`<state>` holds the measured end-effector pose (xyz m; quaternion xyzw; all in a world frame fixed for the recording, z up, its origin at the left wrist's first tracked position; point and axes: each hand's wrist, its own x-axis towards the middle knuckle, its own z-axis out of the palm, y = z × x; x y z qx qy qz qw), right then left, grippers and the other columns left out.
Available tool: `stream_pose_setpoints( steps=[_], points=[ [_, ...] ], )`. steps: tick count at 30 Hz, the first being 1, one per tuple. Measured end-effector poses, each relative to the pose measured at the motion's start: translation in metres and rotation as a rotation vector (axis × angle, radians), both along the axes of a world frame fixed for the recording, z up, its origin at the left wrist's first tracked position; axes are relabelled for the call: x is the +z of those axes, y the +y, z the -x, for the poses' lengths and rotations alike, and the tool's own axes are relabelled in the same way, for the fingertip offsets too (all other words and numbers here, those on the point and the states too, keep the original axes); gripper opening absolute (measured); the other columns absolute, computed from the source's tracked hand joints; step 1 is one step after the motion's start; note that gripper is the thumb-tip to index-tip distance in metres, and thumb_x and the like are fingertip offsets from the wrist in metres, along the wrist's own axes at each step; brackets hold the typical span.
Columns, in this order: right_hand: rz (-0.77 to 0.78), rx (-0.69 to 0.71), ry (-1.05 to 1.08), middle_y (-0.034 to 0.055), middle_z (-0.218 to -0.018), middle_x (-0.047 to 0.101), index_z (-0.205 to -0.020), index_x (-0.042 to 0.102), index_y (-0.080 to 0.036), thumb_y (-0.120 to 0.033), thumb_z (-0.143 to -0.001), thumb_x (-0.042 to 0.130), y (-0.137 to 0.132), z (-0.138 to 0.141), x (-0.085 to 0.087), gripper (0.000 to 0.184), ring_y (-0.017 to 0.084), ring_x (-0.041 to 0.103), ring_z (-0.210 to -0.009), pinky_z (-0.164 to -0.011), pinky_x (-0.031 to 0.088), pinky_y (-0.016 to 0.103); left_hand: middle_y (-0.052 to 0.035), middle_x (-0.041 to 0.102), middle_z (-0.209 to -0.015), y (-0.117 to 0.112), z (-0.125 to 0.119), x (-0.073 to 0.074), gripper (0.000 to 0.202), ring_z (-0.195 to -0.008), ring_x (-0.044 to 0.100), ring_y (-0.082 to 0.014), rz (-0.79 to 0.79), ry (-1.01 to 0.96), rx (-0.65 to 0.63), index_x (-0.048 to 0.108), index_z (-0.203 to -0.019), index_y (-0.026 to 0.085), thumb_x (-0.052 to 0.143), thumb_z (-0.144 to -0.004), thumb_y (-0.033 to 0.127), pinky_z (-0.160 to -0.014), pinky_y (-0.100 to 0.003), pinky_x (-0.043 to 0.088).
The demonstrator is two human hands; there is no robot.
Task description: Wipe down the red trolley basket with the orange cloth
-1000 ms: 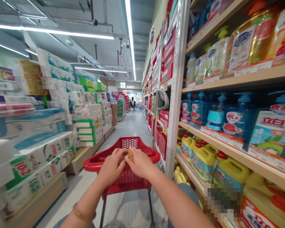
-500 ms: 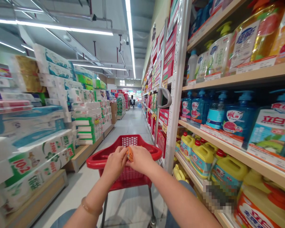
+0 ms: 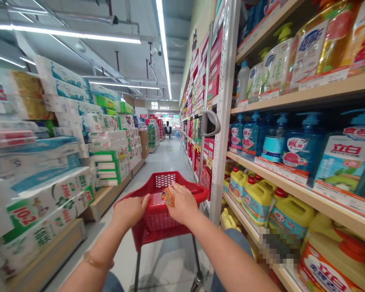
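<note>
A red plastic shopping cart (image 3: 161,222) stands right in front of me, its basket pointing down the aisle. My left hand (image 3: 130,211) is wrapped round the left end of its red handle, thumb on top and the other fingers mostly hidden. My right hand (image 3: 184,202) presses a crumpled orange cloth (image 3: 168,197) against the handle, right of the middle. Between the two hands a pale label strip on the handle shows.
Shelves on the right hold blue pump bottles (image 3: 301,146) and yellow detergent jugs (image 3: 257,202). A white shelf upright (image 3: 222,134) stands close to the cart's right side. Stacked tissue packs (image 3: 48,202) line the left. A person (image 3: 168,128) is far down the aisle.
My hands, close together at the cloth before, are now apart. The left has moved to the handle's left end. The right keeps the cloth on the handle.
</note>
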<state>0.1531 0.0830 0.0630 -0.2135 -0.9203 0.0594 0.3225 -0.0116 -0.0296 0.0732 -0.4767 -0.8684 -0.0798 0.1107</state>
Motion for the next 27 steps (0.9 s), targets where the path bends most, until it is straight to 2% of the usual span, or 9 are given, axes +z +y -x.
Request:
stream_pose_setpoints(
  steps=[5,8,11,15,17,19,22,25,27],
  points=[
    [-0.03,-0.073,0.079,0.0163,-0.134,0.051,-0.134,0.045,-0.008,-0.034,-0.085,0.052,-0.005,0.006,-0.005,0.056,0.026,0.041,-0.128,-0.11,0.025,0.042,-0.0163,0.072,-0.083,0.003,-0.018,-0.001,0.067,-0.082,0.068,-0.0327,0.012,0.037,0.037,0.072,-0.08,0.016,0.015,-0.091,0.05,-0.071,-0.042,0.046],
    [-0.075,-0.04,0.106,0.0135,-0.137,0.05,-0.133,0.047,-0.01,-0.034,-0.091,0.046,0.002,-0.004,-0.011,0.049,0.024,0.039,-0.131,-0.112,0.023,0.04,-0.0133,0.072,-0.085,-0.007,-0.019,0.001,0.063,-0.083,0.067,-0.029,0.013,0.013,-0.099,0.071,-0.09,0.02,0.017,-0.091,0.053,-0.07,-0.037,0.045],
    [-0.074,-0.029,0.097,0.0121,-0.137,0.049,-0.132,0.049,-0.011,-0.036,-0.094,0.041,0.018,-0.017,-0.013,0.046,0.022,0.04,-0.13,-0.111,0.026,0.04,-0.0104,0.072,-0.087,-0.017,-0.013,0.0,0.057,-0.083,0.067,-0.0255,0.019,0.018,-0.227,0.069,-0.086,0.022,0.019,-0.092,0.048,-0.068,-0.033,0.044],
    [-0.007,-0.167,0.121,0.0159,-0.134,0.051,-0.129,0.052,-0.009,-0.036,-0.094,0.039,0.022,-0.014,-0.011,0.046,0.025,0.043,-0.127,-0.109,0.028,0.043,-0.0146,0.072,-0.079,-0.013,-0.02,-0.009,0.054,-0.076,0.067,-0.0278,-0.032,0.141,-0.073,0.068,-0.076,0.017,0.02,-0.091,0.036,-0.065,-0.035,0.043],
    [-0.022,-0.164,0.145,0.0156,-0.134,0.052,-0.128,0.053,-0.009,-0.036,-0.094,0.041,0.013,-0.005,-0.011,0.046,0.025,0.042,-0.128,-0.11,0.025,0.043,-0.0159,0.071,-0.076,-0.006,-0.03,-0.013,0.054,-0.073,0.067,-0.0278,-0.068,0.175,-0.052,0.068,-0.075,0.015,0.02,-0.091,0.035,-0.064,-0.035,0.042],
    [-0.057,-0.083,0.156,0.013,-0.135,0.052,-0.128,0.054,-0.011,-0.037,-0.093,0.042,0.003,0.001,-0.01,0.045,0.024,0.041,-0.129,-0.111,0.023,0.041,-0.0144,0.071,-0.075,-0.003,-0.038,-0.014,0.052,-0.07,0.066,-0.0255,-0.083,0.171,-0.117,0.067,-0.076,0.016,0.022,-0.091,0.037,-0.062,-0.033,0.041],
    [-0.056,0.021,0.122,0.0086,-0.133,0.054,-0.127,0.054,-0.016,-0.039,-0.094,0.041,0.004,-0.002,-0.007,0.043,0.02,0.043,-0.128,-0.11,0.026,0.038,-0.0087,0.07,-0.074,-0.007,-0.037,-0.011,0.045,-0.067,0.064,-0.0208,-0.08,0.074,-0.3,0.065,-0.079,0.02,0.026,-0.091,0.039,-0.062,-0.029,0.039],
    [0.0,-0.026,0.08,0.0077,-0.132,0.056,-0.126,0.056,-0.017,-0.039,-0.095,0.038,0.023,-0.011,-0.001,0.042,0.019,0.045,-0.126,-0.109,0.029,0.038,-0.0043,0.068,-0.072,-0.012,-0.026,-0.01,0.045,-0.07,0.061,-0.0171,-0.111,-0.086,-0.452,0.064,-0.075,0.022,0.024,-0.091,0.036,-0.064,-0.027,0.039],
    [0.028,-0.121,0.082,0.0102,-0.132,0.055,-0.125,0.056,-0.014,-0.037,-0.095,0.038,0.034,-0.013,0.003,0.042,0.02,0.045,-0.126,-0.109,0.029,0.039,-0.0039,0.067,-0.07,-0.008,-0.024,-0.014,0.047,-0.07,0.06,-0.0165,-0.175,-0.13,-0.428,0.062,-0.068,0.021,0.023,-0.09,0.034,-0.065,-0.026,0.039]
  ],
)
